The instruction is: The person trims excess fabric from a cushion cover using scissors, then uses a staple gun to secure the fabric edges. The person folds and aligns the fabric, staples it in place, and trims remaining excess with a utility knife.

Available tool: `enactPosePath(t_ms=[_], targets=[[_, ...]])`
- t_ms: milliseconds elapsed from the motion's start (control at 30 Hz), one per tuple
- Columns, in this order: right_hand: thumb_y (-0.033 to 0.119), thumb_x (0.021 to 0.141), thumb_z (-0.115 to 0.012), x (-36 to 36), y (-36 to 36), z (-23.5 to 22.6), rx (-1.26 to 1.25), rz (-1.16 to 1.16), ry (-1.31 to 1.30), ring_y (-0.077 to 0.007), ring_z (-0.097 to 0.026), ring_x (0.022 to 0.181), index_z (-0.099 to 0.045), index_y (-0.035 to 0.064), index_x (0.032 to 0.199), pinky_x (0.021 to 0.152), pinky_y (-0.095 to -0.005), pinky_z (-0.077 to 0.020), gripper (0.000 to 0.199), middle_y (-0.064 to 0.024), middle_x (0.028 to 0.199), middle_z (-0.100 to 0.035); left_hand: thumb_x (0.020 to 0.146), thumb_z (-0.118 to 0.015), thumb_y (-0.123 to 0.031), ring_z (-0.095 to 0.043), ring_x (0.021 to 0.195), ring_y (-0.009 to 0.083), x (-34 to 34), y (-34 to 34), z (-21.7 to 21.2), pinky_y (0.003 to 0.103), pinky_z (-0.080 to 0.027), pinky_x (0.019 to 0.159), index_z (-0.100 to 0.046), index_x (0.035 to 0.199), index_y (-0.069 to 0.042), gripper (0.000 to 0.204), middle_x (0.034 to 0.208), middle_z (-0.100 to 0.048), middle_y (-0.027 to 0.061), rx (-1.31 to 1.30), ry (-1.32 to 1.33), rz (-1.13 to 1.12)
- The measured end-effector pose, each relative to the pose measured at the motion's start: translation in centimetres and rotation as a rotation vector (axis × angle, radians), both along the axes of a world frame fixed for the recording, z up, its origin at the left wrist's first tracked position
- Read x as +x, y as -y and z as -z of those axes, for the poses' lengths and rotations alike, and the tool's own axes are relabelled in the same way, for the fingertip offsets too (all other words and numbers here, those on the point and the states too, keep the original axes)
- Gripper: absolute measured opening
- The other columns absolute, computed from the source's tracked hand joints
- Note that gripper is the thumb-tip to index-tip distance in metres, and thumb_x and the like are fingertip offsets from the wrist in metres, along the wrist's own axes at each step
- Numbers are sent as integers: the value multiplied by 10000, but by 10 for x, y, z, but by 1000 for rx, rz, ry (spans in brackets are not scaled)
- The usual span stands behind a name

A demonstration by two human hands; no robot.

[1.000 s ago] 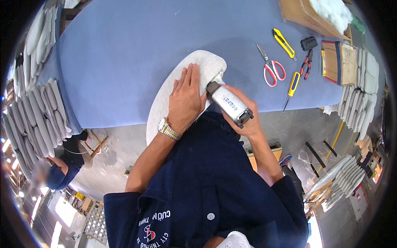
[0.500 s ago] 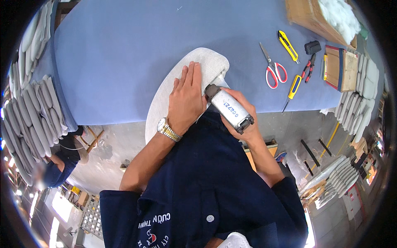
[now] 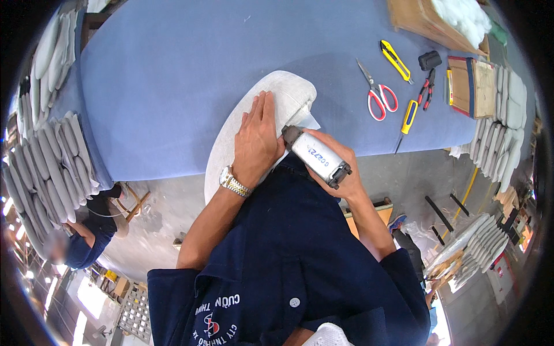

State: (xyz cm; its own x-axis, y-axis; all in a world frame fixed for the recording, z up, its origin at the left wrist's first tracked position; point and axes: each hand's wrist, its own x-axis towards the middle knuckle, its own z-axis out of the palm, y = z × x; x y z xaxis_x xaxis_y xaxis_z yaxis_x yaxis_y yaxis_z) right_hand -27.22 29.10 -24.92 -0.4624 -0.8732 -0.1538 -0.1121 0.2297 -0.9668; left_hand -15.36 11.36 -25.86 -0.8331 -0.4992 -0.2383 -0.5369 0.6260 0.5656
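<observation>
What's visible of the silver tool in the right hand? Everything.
The silver tool has a roughly cylindrical, metallic-looking body with a blue marking, a dark blocky head at one end and a dark cap at the other. It lies aslant, head toward the upper left, gripped in the right hand. The head sits by the right edge of the grey padded panel, close beside the left hand; whether it touches either is unclear.

The tool (image 3: pixel 316 157) hides much of the right hand (image 3: pixel 345 153), and whether its front end touches the pad (image 3: pixel 288 95) cannot be told. The left hand (image 3: pixel 257 135) and forearm (image 3: pixel 210 222) cover part of the pad. A co-worker's head (image 3: pixel 55 247) is blurred. The top edge cuts off the box (image 3: pixel 412 22) and counter (image 3: pixel 161 86).
</observation>
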Motion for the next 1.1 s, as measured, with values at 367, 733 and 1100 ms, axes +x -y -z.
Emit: enactPosePath(t_ms=[367, 733, 1100], targets=[[24, 771, -720, 1, 15, -7, 73, 22, 43, -270, -707, 1085, -610, 19, 1335, 941, -323, -524, 574, -152, 1224, -698, 869, -716, -158, -384, 1470, 467, -5, -1, 6, 652, -391, 1118, -290, 1604, -52, 856, 1575, -385, 319, 36, -22, 3], [0, 796, -717, 8, 6, 2, -19, 40, -59, -174, -688, 998, -624, -6, 1281, 910, -295, -515, 495, -125, 1089, -717, 1094, -409, -503, -49, 1603, 333, 38, 73, 54, 523, -91, 1271, -241, 1654, -178, 669, 1718, -131, 207, 716, -68, -51], [-10, 806, -705, 17, 2, 13, -70, 81, -61, -195, -698, 1035, -624, -8, 1304, 923, -303, -521, 505, -134, 1159, -715, 950, -660, -444, -165, 1569, 435, 43, 9, 7, 628, -229, 1217, -202, 1644, -99, 901, 1681, -187, 277, 182, -29, 128]])
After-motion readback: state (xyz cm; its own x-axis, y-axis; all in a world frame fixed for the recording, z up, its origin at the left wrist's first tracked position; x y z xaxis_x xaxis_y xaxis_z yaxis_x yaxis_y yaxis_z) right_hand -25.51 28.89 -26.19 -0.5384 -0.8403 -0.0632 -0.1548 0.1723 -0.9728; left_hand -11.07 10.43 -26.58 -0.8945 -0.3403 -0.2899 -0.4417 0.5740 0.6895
